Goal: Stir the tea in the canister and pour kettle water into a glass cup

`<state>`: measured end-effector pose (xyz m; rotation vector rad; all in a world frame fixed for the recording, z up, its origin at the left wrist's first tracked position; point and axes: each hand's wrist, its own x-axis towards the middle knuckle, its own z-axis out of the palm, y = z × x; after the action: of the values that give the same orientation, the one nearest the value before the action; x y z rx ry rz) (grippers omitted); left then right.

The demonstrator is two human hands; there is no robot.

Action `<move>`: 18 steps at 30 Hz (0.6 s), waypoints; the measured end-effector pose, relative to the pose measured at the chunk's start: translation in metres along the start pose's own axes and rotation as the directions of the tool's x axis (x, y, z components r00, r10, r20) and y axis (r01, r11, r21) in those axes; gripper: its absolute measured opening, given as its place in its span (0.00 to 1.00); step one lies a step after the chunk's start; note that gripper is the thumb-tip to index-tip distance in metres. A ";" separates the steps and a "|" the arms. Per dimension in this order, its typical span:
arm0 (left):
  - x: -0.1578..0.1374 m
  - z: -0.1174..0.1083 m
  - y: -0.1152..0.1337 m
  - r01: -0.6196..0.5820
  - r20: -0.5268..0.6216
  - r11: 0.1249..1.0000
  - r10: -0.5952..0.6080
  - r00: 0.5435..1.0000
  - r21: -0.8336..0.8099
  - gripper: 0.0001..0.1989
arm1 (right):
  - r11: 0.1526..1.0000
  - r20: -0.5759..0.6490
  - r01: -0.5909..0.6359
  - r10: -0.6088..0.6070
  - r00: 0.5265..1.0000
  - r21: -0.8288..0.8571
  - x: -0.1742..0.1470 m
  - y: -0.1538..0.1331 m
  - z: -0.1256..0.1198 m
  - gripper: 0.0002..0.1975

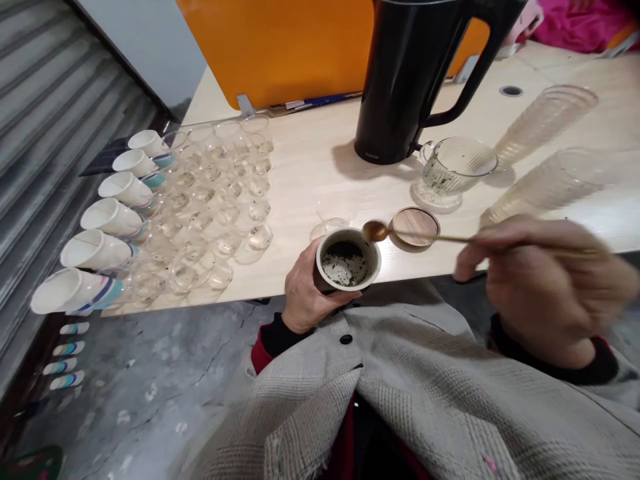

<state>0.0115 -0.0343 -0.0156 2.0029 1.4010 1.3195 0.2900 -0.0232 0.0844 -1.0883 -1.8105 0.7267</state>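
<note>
Clearly, both hands are busy. The left hand (pixel 303 290) curls around the side of a small round container (pixel 373 267), its thumb lying along the near side, below the rim. The right hand (pixel 545 280) is closed on the handle of a long, thin golden spoon (pixel 376 231), whose bowl is at the container's upper right rim; whether the two touch cannot be told. The container is just off the near edge of the table (pixel 300 180), in front of the person's grey coat (pixel 390 373), mouth tilted up, with dark leafy bits (pixel 345 252) inside.

Motion blurs the right hand, so its separate fingers are hard to make out, and what the spoon's bowl carries is unclear. The left hand's far fingers are hidden behind the container. A clear cup (pixel 333 213) beyond it is faint and partly covered, and the top of the black kettle (pixel 400 80) is cut off by the upper edge of the view.

The left wrist rises from below, out of a dark cuff (pixel 280 337); the right hand reaches in from the right, knuckles up, with the spoon nearly level above a wooden disc (pixel 414 227).
</note>
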 end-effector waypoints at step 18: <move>-0.003 -0.004 0.007 -0.084 -0.007 0.996 0.084 0.996 -0.017 0.51 | 0.896 0.454 0.444 -0.402 0.795 0.017 0.030 -0.021 0.034 0.12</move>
<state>0.0118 -0.0404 -0.0103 2.0685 1.3172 1.3691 0.2446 -0.0074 0.0978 -0.5445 -2.3989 0.6552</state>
